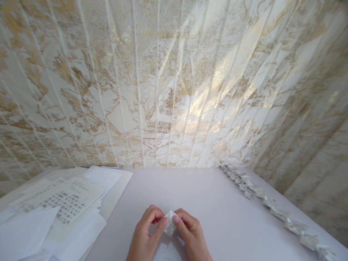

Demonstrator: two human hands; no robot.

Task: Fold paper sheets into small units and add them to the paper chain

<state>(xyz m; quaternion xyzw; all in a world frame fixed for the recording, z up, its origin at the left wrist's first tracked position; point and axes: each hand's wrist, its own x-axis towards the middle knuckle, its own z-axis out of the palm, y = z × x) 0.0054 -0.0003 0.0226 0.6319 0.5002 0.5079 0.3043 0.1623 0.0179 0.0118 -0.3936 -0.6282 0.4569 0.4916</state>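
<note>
A small folded piece of white paper (170, 225), diamond-shaped with a crease down its middle, is held upright between both hands near the front of the table. My left hand (149, 230) pinches its left side, thumb on the near face. On the right side, my right hand (190, 230) grips it the same way, thumb pressed near the top edge. The fingers behind the paper are partly hidden. Below the hands, a pale sheet (166, 252) shows at the bottom edge of the view.
Loose papers (73, 199), some printed, are piled at the left. Several small folded paper pieces (296, 226) stand in a row along the table's right edge. The white table (217, 203) meets a gold-patterned curtain (163, 90) at the back.
</note>
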